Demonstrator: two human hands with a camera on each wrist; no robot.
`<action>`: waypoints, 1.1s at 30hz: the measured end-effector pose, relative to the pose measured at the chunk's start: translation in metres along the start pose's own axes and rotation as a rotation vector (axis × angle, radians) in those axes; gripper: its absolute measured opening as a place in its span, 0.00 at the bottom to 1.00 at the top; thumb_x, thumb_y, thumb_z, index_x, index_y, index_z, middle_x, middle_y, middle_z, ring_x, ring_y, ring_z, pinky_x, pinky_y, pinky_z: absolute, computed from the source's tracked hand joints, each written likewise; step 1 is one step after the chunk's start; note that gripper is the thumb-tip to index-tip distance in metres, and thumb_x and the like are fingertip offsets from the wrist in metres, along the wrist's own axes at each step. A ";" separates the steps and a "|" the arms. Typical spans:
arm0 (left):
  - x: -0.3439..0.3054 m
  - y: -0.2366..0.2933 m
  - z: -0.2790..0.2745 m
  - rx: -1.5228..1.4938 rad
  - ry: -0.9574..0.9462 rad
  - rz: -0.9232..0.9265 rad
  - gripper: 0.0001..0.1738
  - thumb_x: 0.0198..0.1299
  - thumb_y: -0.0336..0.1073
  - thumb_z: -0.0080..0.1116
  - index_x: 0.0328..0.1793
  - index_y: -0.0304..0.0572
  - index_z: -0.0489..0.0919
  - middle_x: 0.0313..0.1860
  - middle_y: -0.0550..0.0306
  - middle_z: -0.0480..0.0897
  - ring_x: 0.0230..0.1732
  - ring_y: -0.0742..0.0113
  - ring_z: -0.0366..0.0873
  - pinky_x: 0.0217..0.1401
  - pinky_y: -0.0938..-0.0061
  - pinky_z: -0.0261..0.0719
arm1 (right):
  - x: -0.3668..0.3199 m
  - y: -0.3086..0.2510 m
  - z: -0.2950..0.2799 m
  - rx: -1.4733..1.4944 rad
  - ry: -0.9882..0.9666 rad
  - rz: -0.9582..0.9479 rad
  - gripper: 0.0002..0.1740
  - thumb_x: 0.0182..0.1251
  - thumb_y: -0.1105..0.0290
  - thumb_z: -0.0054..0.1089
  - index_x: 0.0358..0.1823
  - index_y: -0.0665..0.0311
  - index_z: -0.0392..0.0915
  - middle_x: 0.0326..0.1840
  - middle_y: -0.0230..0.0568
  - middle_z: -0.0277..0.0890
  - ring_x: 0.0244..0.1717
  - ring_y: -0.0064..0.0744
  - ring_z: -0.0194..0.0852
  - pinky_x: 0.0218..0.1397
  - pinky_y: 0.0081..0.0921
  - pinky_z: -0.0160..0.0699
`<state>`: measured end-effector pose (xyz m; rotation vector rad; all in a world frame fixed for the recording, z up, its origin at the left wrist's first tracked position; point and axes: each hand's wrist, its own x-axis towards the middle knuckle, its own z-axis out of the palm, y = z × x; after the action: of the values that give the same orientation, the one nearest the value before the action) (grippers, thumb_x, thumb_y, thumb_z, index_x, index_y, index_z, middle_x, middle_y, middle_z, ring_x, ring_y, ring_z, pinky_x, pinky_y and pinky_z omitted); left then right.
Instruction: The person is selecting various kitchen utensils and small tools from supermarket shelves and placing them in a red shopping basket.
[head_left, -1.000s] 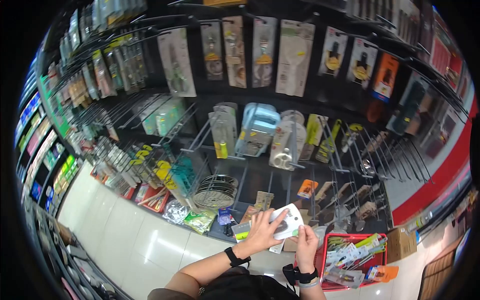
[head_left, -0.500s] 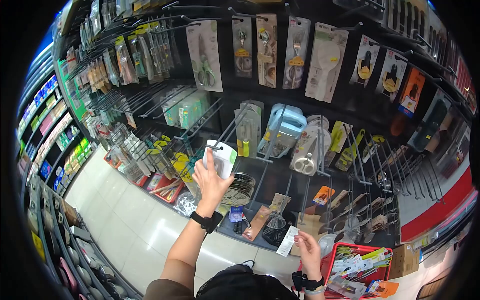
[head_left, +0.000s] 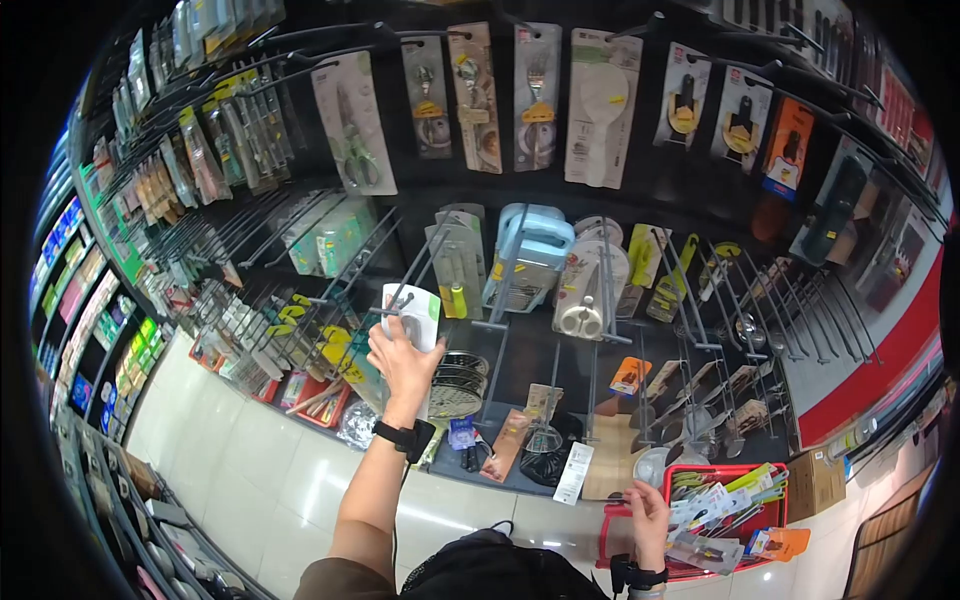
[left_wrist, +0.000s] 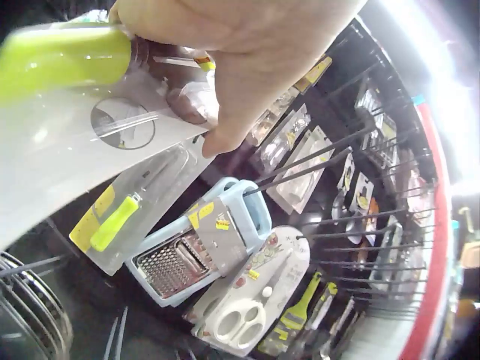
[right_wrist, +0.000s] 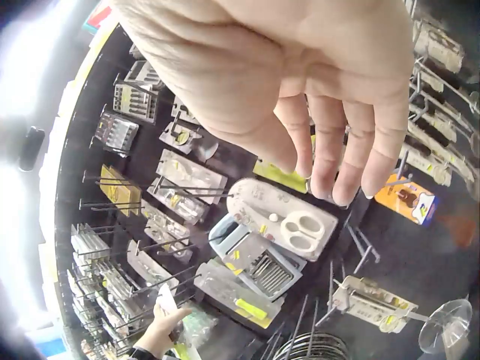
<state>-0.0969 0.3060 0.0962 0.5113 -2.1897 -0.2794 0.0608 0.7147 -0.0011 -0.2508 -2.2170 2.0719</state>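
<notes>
In the head view my left hand (head_left: 405, 365) holds a white carded pack (head_left: 418, 308) up against a rack hook, and the hook's end overlaps the top of the card. The left wrist view shows the pack's lime-green handle (left_wrist: 64, 60) under clear plastic, with my thumb (left_wrist: 232, 112) at the card's edge. My right hand (head_left: 648, 520) hangs at the near left of the red basket (head_left: 735, 468). Its fingers (right_wrist: 326, 142) droop loosely with nothing between them in the right wrist view. Beside the left hand hang a carded knife with a lime handle (left_wrist: 116, 221) and a blue-framed grater (left_wrist: 199, 255).
Metal hooks stick out across the dark rack. A pack of scissors (head_left: 585, 300) hangs right of the grater. Round metal racks (head_left: 460, 385) sit below the left hand. A white tag (head_left: 573, 473) stands at the shelf's front edge. A cardboard box (head_left: 815, 485) stands behind the basket.
Both hands were together on the card at the front. The left hand has carried it up and left to the hook. The right hand has let go and lowered toward the basket.
</notes>
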 end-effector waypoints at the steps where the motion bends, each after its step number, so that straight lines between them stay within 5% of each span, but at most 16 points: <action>1: 0.005 0.003 0.006 -0.050 -0.015 -0.029 0.61 0.34 0.48 0.74 0.75 0.49 0.51 0.50 0.42 0.65 0.53 0.44 0.63 0.51 0.51 0.61 | -0.004 -0.001 -0.006 0.008 0.030 0.020 0.15 0.67 0.75 0.52 0.54 0.72 0.72 0.41 0.44 0.80 0.44 0.29 0.79 0.48 0.22 0.76; 8: 0.046 0.023 0.074 -0.159 0.021 -0.024 0.62 0.36 0.52 0.73 0.76 0.52 0.48 0.54 0.37 0.65 0.57 0.40 0.62 0.54 0.48 0.60 | -0.030 0.025 -0.054 0.053 0.279 0.103 0.14 0.68 0.74 0.51 0.54 0.71 0.72 0.40 0.40 0.79 0.38 0.23 0.77 0.40 0.17 0.75; 15: 0.072 0.038 0.124 -0.033 -0.059 -0.209 0.69 0.35 0.62 0.72 0.78 0.56 0.39 0.63 0.30 0.60 0.65 0.36 0.57 0.62 0.41 0.56 | -0.062 0.074 -0.123 0.032 0.534 0.069 0.12 0.67 0.73 0.53 0.49 0.71 0.74 0.33 0.35 0.76 0.32 0.19 0.74 0.36 0.18 0.74; 16: 0.072 0.044 0.115 -0.054 -0.060 -0.195 0.70 0.34 0.64 0.71 0.78 0.57 0.38 0.64 0.31 0.60 0.65 0.36 0.56 0.63 0.40 0.57 | -0.068 0.077 -0.138 -0.154 0.555 0.057 0.11 0.66 0.72 0.54 0.48 0.70 0.75 0.33 0.33 0.76 0.33 0.19 0.73 0.36 0.18 0.74; 21: 0.084 0.019 0.141 0.075 0.078 -0.036 0.70 0.24 0.72 0.71 0.75 0.55 0.50 0.61 0.39 0.65 0.61 0.38 0.65 0.52 0.48 0.73 | -0.088 0.120 -0.213 -0.266 0.947 0.010 0.14 0.64 0.71 0.55 0.50 0.69 0.75 0.40 0.43 0.80 0.40 0.29 0.78 0.45 0.25 0.77; 22: 0.078 0.010 0.146 -0.019 0.169 0.069 0.68 0.27 0.73 0.70 0.75 0.55 0.50 0.60 0.37 0.66 0.60 0.38 0.66 0.54 0.49 0.72 | -0.092 0.124 -0.224 -0.358 1.024 0.081 0.15 0.63 0.72 0.56 0.51 0.68 0.75 0.41 0.44 0.80 0.40 0.30 0.79 0.45 0.26 0.77; 23: 0.079 -0.001 0.163 0.031 0.174 -0.043 0.69 0.25 0.75 0.69 0.75 0.51 0.55 0.65 0.45 0.63 0.64 0.38 0.61 0.58 0.40 0.65 | -0.093 0.141 -0.237 -0.388 1.103 0.080 0.17 0.62 0.72 0.57 0.52 0.68 0.75 0.40 0.45 0.79 0.39 0.31 0.79 0.44 0.25 0.77; 24: 0.079 -0.026 0.185 -0.177 0.232 -0.020 0.68 0.25 0.76 0.68 0.75 0.59 0.54 0.70 0.51 0.58 0.68 0.38 0.55 0.59 0.37 0.61 | -0.095 0.140 -0.243 -0.369 1.131 0.173 0.18 0.59 0.73 0.59 0.51 0.67 0.75 0.41 0.47 0.78 0.40 0.35 0.78 0.45 0.28 0.77; 29: 0.014 0.000 0.109 -0.167 0.090 -0.030 0.56 0.41 0.67 0.67 0.75 0.64 0.53 0.67 0.36 0.59 0.66 0.36 0.57 0.61 0.45 0.63 | -0.089 0.185 -0.268 -0.770 1.227 0.223 0.22 0.52 0.70 0.65 0.50 0.66 0.75 0.45 0.52 0.75 0.47 0.50 0.74 0.50 0.38 0.75; 31: -0.017 -0.004 0.101 -0.318 -0.012 0.114 0.53 0.49 0.59 0.66 0.76 0.51 0.52 0.64 0.33 0.59 0.63 0.36 0.58 0.61 0.50 0.62 | -0.083 0.186 -0.275 -0.727 1.183 0.288 0.22 0.52 0.70 0.66 0.50 0.66 0.74 0.44 0.53 0.76 0.47 0.51 0.74 0.50 0.39 0.75; 33: -0.046 0.013 0.072 -0.444 -0.143 0.151 0.50 0.52 0.47 0.68 0.77 0.51 0.50 0.63 0.34 0.58 0.63 0.39 0.58 0.63 0.55 0.61 | -0.076 0.191 -0.279 -0.685 1.132 0.350 0.23 0.51 0.69 0.66 0.50 0.66 0.74 0.43 0.54 0.76 0.46 0.52 0.75 0.50 0.39 0.75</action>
<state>-0.1318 0.3400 0.0247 0.0802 -2.1976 -0.7167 0.1969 0.9859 -0.1680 -1.4791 -1.9817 0.7003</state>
